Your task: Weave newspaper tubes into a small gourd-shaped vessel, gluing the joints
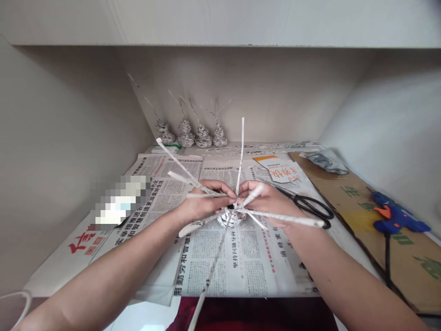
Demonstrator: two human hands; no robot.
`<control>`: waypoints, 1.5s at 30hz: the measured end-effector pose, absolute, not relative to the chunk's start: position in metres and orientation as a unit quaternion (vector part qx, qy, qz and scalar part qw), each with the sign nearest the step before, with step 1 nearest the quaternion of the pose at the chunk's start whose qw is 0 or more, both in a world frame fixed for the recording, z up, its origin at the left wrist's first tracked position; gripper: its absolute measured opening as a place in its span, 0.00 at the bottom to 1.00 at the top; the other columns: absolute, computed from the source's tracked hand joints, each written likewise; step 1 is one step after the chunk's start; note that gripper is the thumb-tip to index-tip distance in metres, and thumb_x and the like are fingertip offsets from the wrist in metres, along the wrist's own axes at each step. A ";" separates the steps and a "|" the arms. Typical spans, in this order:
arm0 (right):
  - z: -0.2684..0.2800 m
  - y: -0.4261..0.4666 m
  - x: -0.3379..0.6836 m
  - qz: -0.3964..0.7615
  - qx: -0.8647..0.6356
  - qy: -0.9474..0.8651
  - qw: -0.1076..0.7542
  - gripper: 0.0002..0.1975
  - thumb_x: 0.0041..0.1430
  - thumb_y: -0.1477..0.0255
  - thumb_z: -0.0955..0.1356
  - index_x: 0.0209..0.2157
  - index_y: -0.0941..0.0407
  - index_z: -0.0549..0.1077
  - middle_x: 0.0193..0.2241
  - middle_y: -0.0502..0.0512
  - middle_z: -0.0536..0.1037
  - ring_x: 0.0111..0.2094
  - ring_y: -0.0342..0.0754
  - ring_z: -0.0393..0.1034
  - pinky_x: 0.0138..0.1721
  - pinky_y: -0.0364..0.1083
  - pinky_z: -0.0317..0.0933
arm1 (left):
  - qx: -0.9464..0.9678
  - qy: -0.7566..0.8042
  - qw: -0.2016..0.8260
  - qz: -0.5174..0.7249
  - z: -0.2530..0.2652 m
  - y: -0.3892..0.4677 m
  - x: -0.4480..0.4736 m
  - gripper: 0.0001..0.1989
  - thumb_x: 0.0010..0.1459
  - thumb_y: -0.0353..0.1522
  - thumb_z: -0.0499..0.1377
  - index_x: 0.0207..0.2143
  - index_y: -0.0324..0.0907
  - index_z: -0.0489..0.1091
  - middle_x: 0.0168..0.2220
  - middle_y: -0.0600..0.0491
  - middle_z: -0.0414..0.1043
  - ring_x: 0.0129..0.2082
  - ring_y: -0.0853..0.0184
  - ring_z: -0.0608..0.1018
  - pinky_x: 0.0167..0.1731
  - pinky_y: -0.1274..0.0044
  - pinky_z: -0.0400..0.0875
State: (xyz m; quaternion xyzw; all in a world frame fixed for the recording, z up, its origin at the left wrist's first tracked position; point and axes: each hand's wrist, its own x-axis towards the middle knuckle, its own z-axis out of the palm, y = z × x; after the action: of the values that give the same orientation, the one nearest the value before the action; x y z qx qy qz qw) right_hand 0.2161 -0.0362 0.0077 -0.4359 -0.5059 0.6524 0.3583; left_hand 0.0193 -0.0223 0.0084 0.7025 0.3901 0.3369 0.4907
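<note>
A small rounded piece woven from rolled newspaper (231, 219) sits between my hands over the newspaper, with a dark opening at its top. Several rolled paper strips (242, 151) fan out from its rim in all directions. One long strip (215, 262) runs down toward my lap. My left hand (208, 198) pinches at the rim from the left, thumb and fingertips closed on a paper strip. From the right, my right hand (268, 201) meets it, its fingers also closed at the base of the strips. The fingertips partly hide what they grip.
Newspaper sheets (203, 271) cover the table. Black-handled scissors (312, 206) lie right of my right hand. Farther right, a blue glue gun (396, 220) rests on cardboard (361, 216). Several woven gourd shapes (186, 135) stand at the back wall. A blurred-out object (120, 204) lies left.
</note>
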 end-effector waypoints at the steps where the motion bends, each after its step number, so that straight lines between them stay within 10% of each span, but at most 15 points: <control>1: 0.007 -0.036 0.216 0.645 -0.434 -0.515 0.360 0.15 0.42 0.75 0.75 0.33 0.57 0.71 0.25 0.48 0.75 0.26 0.43 0.71 0.30 0.44 0.64 | 0.693 0.395 0.497 0.341 0.006 -0.020 0.020 0.09 0.51 0.33 0.65 0.33 0.36 0.77 0.26 0.51 0.76 0.23 0.72 0.74 0.23 0.80 0.68; 16: 0.005 -0.042 0.205 0.477 -0.480 -0.621 0.394 0.16 0.45 0.78 0.71 0.38 0.54 0.69 0.26 0.47 0.76 0.27 0.44 0.72 0.30 0.44 0.63 | 0.629 0.467 0.527 0.331 0.009 -0.025 0.025 0.15 0.41 0.35 0.71 0.31 0.36 0.77 0.25 0.51 0.77 0.22 0.69 0.74 0.23 0.78 0.69; 39: 0.019 -0.052 0.208 0.105 -0.470 -0.799 0.360 0.03 0.54 0.68 0.72 0.31 0.51 0.77 0.25 0.50 0.75 0.33 0.50 0.69 0.39 0.50 0.58 | 0.660 0.475 0.450 0.369 0.002 -0.029 0.027 0.10 0.54 0.37 0.60 0.28 0.40 0.67 0.19 0.57 0.68 0.20 0.72 0.70 0.22 0.80 0.62; 45: 0.010 -0.050 0.208 0.186 -0.506 -0.752 0.378 0.07 0.58 0.64 0.69 0.35 0.51 0.77 0.30 0.51 0.80 0.32 0.49 0.72 0.39 0.50 0.62 | 0.608 0.469 0.504 0.395 -0.003 -0.026 0.028 0.11 0.52 0.38 0.63 0.28 0.40 0.66 0.16 0.59 0.66 0.15 0.73 0.69 0.17 0.81 0.60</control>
State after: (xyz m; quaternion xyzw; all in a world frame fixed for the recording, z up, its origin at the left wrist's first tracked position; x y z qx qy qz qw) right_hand 0.2076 -0.0500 0.0101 -0.5065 -0.7522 0.1859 0.3783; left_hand 0.0278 -0.0255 -0.0027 0.6082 0.4689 0.3955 0.5038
